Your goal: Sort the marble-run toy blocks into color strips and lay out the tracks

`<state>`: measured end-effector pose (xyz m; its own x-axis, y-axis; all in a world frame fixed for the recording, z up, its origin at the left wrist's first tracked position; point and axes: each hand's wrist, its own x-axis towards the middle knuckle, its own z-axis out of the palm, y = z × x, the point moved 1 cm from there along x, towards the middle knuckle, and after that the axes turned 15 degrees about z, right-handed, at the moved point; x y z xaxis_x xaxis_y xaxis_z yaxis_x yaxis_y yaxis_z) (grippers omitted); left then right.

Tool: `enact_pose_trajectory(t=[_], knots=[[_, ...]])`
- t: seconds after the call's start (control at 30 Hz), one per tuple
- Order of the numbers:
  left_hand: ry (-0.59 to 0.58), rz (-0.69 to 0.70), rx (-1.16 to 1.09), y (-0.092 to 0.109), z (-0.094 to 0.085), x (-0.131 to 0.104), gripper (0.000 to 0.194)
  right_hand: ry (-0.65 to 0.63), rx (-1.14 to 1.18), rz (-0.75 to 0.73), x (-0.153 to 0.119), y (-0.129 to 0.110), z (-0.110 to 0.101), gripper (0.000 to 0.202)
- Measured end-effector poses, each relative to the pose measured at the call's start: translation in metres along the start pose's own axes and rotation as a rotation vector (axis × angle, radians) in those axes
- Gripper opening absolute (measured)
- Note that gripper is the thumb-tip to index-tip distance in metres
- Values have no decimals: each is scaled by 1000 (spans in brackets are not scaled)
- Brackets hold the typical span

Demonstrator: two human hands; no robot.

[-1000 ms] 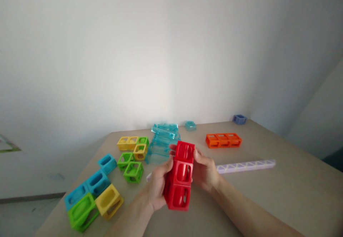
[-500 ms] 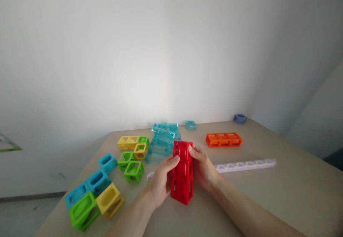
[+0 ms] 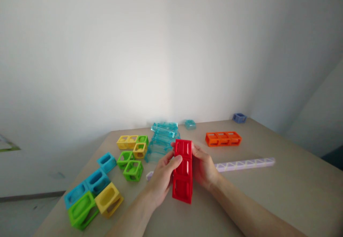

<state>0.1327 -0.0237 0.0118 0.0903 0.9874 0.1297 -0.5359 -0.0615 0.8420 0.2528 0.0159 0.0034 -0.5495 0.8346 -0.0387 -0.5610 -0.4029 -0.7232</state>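
Between my two hands is a red block (image 3: 183, 171) made of three cube frames in a row, its long side pointing toward me and tilted. My left hand (image 3: 163, 174) grips it from the left, thumb laid across the front face near the middle cube. On the other side my right hand (image 3: 205, 165) is closed on the upper right edge; some of its fingers are hidden behind the block. Behind the hands lies a long pale purple lattice bar (image 3: 246, 164), its middle covered by them.
Left on the table (image 3: 268, 197) are yellow-and-green blocks (image 3: 133, 142), a green block (image 3: 133, 171), a blue block (image 3: 98, 181) and a yellow cube (image 3: 109, 198). Clear turquoise pieces (image 3: 162, 142) lie near the wall. An orange block (image 3: 223, 139) and a purple-blue cube (image 3: 239, 118) stand right.
The red block has been turned between my hands, so a different face shows toward me. My right thumb has shifted from its front face to its edge.
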Motion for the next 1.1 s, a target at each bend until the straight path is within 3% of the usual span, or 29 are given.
enact_pose_trajectory(t=[0.33, 0.53, 0.7, 0.8, 0.9, 1.1], knots=[[43, 43, -6, -2, -1, 0, 34, -32, 13, -7, -1, 0, 1, 24], [231, 268, -145, 2, -9, 8, 33, 41, 4, 33, -1, 0, 4, 32], [322, 471, -191, 11, -11, 12, 31, 44, 8, 108, 1, 5, 4, 23], [288, 530, -160, 14, -9, 11, 23, -49, -27, 228, 2, 9, 3, 31], [222, 493, -116, 14, -9, 12, 21, -129, -66, 349, 0, 11, 2, 39], [206, 521, -6, 11, -12, 14, 28, -82, -87, 289, -1, 9, 2, 30]])
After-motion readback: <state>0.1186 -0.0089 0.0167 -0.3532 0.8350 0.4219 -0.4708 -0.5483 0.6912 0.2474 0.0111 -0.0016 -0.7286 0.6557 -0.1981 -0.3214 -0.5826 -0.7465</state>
